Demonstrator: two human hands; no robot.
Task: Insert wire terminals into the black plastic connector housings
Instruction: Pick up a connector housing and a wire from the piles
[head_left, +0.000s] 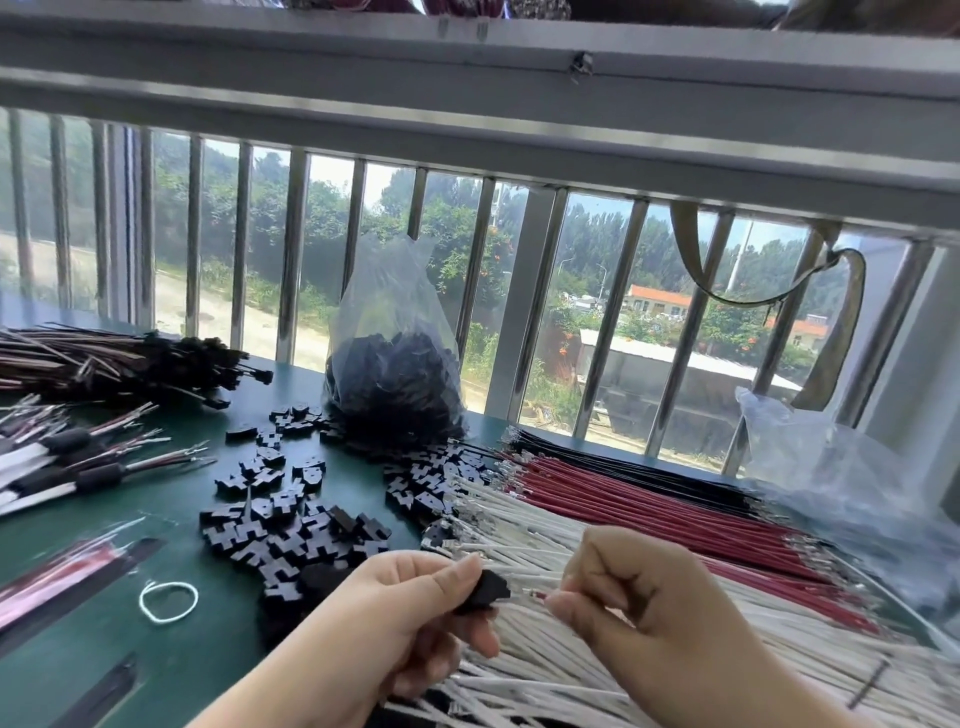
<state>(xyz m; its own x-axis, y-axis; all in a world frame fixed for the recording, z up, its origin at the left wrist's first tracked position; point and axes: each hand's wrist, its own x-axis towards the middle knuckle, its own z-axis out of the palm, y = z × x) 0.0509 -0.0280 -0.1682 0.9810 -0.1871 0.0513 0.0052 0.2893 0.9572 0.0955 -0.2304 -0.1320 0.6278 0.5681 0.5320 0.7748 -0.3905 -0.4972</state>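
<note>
My left hand (410, 608) pinches a black connector housing (488, 590) between thumb and fingers, low in the middle of the view. My right hand (639, 608) pinches a wire (535, 594) whose metal terminal tip sits just right of the housing's opening, close to it but apart. Loose black housings (291, 525) lie scattered on the green table (171, 519) to the left. White wires (519, 519), red wires (623, 504) and black wires (597, 454) lie in rows under and beyond my right hand.
A clear plastic bag of black housings (395, 364) stands at the back centre. Finished wire bundles (104, 364) lie far left. A white rubber band (169, 600) lies near left. Another clear plastic bag (810, 457) sits far right. Window bars (291, 249) run behind the table.
</note>
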